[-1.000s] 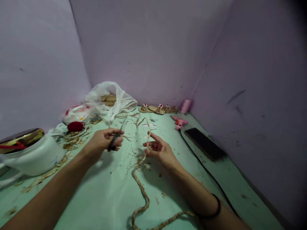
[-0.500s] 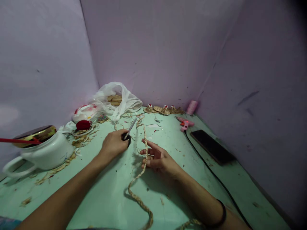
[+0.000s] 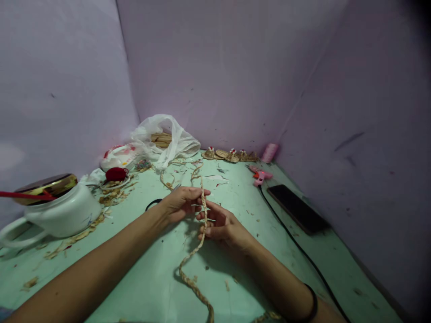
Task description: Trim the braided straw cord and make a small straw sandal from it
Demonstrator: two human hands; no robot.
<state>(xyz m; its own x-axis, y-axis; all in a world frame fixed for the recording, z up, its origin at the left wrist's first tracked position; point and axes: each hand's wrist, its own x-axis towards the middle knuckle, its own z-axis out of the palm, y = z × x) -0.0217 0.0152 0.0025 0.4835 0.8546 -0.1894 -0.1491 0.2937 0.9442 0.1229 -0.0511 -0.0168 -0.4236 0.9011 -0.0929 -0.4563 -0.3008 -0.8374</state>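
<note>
A long braided straw cord [image 3: 192, 283] runs from the near edge of the green table up between my two hands. My right hand [image 3: 224, 224] has its thumb and fingers closed on the cord from the right. My left hand [image 3: 183, 202] reaches the same cord a little higher, thumb and fingertips pinching at it. Scissors [image 3: 154, 203] lie on the table, partly hidden behind my left hand, with a black handle loop showing.
A white mug [image 3: 67, 215] with a gold-rimmed lid stands left, near a red pompom [image 3: 116, 173]. Behind are a plastic bag [image 3: 182, 146] and small straw hats [image 3: 231, 155]. On the right lie a pink glue gun [image 3: 261, 176], its black cable and a phone [image 3: 298, 208].
My left hand has let go of the scissors, which now lie on the table, and has moved right to the cord. My right hand is nearly unchanged.
</note>
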